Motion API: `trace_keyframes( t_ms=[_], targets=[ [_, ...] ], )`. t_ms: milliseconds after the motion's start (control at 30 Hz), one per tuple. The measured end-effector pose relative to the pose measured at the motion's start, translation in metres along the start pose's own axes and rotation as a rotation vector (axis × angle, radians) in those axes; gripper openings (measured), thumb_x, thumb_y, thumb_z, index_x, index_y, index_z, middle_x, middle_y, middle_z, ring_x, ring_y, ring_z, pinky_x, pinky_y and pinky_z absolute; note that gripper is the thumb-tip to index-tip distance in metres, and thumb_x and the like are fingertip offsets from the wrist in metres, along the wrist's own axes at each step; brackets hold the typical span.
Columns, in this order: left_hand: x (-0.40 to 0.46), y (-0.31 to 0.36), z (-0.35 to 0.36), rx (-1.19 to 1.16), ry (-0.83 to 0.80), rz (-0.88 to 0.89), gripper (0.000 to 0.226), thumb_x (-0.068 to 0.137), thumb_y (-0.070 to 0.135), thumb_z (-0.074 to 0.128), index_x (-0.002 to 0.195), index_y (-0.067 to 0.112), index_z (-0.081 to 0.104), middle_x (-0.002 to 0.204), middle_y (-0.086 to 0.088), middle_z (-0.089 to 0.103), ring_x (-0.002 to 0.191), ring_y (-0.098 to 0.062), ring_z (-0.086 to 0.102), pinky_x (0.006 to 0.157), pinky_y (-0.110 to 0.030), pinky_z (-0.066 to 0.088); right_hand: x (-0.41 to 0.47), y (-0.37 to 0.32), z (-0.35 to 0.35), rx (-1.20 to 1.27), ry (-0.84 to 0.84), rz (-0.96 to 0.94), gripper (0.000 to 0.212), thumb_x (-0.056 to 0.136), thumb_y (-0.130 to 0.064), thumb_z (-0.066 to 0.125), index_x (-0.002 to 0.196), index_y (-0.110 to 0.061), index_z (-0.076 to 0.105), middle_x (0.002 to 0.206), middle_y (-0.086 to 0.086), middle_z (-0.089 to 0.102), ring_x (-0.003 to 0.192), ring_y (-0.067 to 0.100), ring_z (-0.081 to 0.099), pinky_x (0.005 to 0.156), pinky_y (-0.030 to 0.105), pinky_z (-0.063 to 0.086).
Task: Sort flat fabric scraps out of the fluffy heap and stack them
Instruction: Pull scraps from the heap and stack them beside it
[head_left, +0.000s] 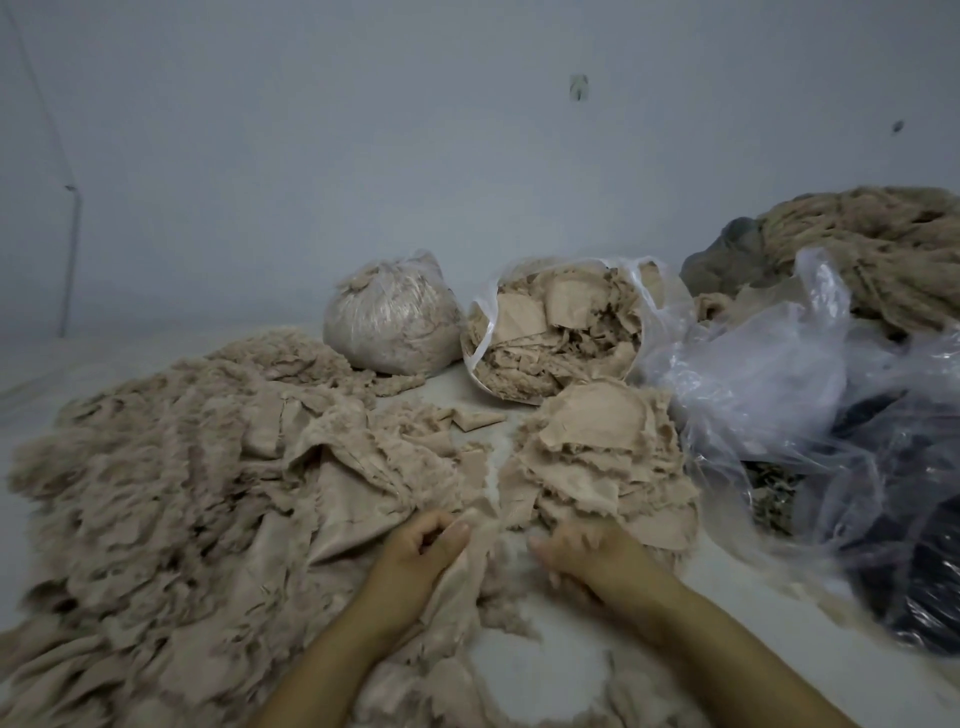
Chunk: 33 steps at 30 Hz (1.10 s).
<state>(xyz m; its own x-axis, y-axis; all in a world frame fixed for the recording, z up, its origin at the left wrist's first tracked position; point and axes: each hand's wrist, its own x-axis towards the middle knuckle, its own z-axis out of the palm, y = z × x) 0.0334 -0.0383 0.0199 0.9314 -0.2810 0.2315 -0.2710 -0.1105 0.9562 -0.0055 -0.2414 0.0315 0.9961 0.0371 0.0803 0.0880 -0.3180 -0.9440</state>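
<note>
Beige cloth fills the grip: the left hand (423, 543), low in the centre of the frame, has its fingers curled round a flat scrap (460, 577) and pinches its upper edge. The scrap hangs from that pinch down toward the bottom of the frame, so its long axis runs roughly top to bottom, along the forearm. Just right of it, the right hand (582, 551) lies palm down with fingers loosely spread on fluff at the foot of the stack (597, 452); it seems to hold nothing, though motion blur leaves that unsure. The stack of flat pieces sits up and to the right of the pinch, touching the right hand, which is therefore the nearer one to it. The fluffy heap (171, 467) spreads across the left half of the frame, hard against the left hand. Judging from this, the scrap needs to travel up and right, across the narrow gap between the hands, to land flat on the stack.
</note>
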Motion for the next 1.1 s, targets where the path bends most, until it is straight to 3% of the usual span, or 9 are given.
trace_keyframes(
  t_ms=[100, 167, 267, 367, 467, 567, 767, 933, 1100],
  targets=[
    [-0.002, 0.005, 0.005, -0.08, -0.044, 0.011, 0.025, 0.088, 0.03, 0.055, 0.073, 0.012, 0.049, 0.062, 0.004, 0.042, 0.059, -0.007, 0.039, 0.055, -0.019, 0.035, -0.002, -0.003, 0.011, 0.005, -0.086, 0.03, 0.059, 0.07, -0.07, 0.057, 0.063, -0.012, 0.06, 0.058, 0.0, 0.055, 0.054, 0.011, 0.048, 0.057, 0.02, 0.037],
    [-0.005, 0.006, 0.012, -0.095, -0.091, 0.045, 0.025, 0.085, 0.033, 0.056, 0.075, 0.011, 0.051, 0.064, 0.006, 0.046, 0.061, -0.004, 0.042, 0.057, -0.017, 0.037, 0.001, -0.004, 0.023, 0.149, -0.02, -0.002, 0.041, 0.076, -0.05, 0.069, 0.075, -0.011, 0.056, 0.068, 0.005, 0.053, 0.064, 0.018, 0.05, 0.062, 0.032, 0.042],
    [-0.004, 0.006, 0.015, -0.084, -0.098, 0.042, 0.028, 0.087, 0.036, 0.062, 0.072, 0.016, 0.05, 0.061, 0.011, 0.047, 0.058, -0.003, 0.042, 0.056, -0.017, 0.037, 0.004, -0.005, 0.034, 0.277, 0.09, -0.048, 0.019, 0.088, -0.007, 0.064, 0.075, -0.006, 0.051, 0.058, 0.009, 0.049, 0.053, 0.02, 0.048, 0.053, 0.031, 0.042],
    [0.001, 0.002, 0.006, -0.006, -0.012, 0.04, 0.028, 0.09, 0.025, 0.062, 0.071, 0.013, 0.046, 0.053, 0.015, 0.039, 0.051, -0.002, 0.033, 0.05, -0.016, 0.031, 0.003, -0.006, 0.023, 0.416, 0.139, -0.006, 0.022, 0.089, -0.003, 0.06, 0.07, -0.006, 0.049, 0.054, 0.009, 0.053, 0.049, 0.019, 0.05, 0.048, 0.028, 0.046],
    [0.003, 0.0, 0.0, 0.005, 0.036, 0.058, 0.019, 0.091, 0.013, 0.058, 0.073, 0.012, 0.053, 0.053, 0.015, 0.044, 0.053, -0.002, 0.037, 0.052, -0.014, 0.034, 0.0, -0.007, 0.014, 0.62, -0.092, 0.156, 0.012, 0.079, -0.019, 0.068, 0.075, -0.01, 0.061, 0.071, 0.013, 0.06, 0.063, 0.022, 0.06, 0.06, 0.034, 0.052],
    [0.002, 0.004, 0.006, 0.004, -0.069, 0.121, 0.01, 0.086, 0.017, 0.063, 0.077, 0.015, 0.061, 0.064, 0.015, 0.056, 0.063, 0.001, 0.049, 0.061, -0.012, 0.04, 0.0, -0.004, 0.023, 0.469, -0.219, 0.204, 0.032, 0.079, -0.036, 0.075, 0.094, -0.008, 0.069, 0.084, 0.01, 0.068, 0.078, 0.022, 0.064, 0.068, 0.033, 0.053],
    [0.005, 0.002, -0.003, 0.028, 0.03, 0.063, 0.018, 0.09, 0.019, 0.058, 0.073, 0.014, 0.059, 0.055, 0.014, 0.043, 0.056, -0.003, 0.038, 0.055, -0.013, 0.034, 0.003, -0.003, 0.018, 0.42, 0.074, -0.009, 0.031, 0.066, -0.035, 0.075, 0.067, -0.011, 0.056, 0.061, 0.003, 0.049, 0.059, 0.014, 0.046, 0.051, 0.022, 0.037],
    [0.002, 0.007, 0.009, 0.095, -0.088, 0.164, 0.009, 0.086, 0.02, 0.062, 0.077, 0.019, 0.061, 0.064, 0.016, 0.056, 0.061, 0.004, 0.047, 0.061, -0.011, 0.038, -0.001, -0.008, 0.02, 0.219, -0.193, 0.013, 0.017, 0.073, -0.033, 0.081, 0.077, -0.019, 0.071, 0.066, -0.008, 0.063, 0.062, 0.002, 0.055, 0.058, 0.016, 0.043],
    [0.007, 0.007, 0.004, 0.016, 0.101, 0.128, 0.014, 0.091, 0.014, 0.059, 0.077, 0.014, 0.06, 0.053, 0.014, 0.048, 0.048, 0.002, 0.038, 0.047, -0.012, 0.034, 0.007, -0.008, 0.023, 0.069, 0.087, -0.165, 0.025, 0.086, -0.011, 0.067, 0.064, -0.019, 0.06, 0.057, -0.015, 0.054, 0.059, -0.002, 0.047, 0.061, 0.016, 0.039]
  ],
)
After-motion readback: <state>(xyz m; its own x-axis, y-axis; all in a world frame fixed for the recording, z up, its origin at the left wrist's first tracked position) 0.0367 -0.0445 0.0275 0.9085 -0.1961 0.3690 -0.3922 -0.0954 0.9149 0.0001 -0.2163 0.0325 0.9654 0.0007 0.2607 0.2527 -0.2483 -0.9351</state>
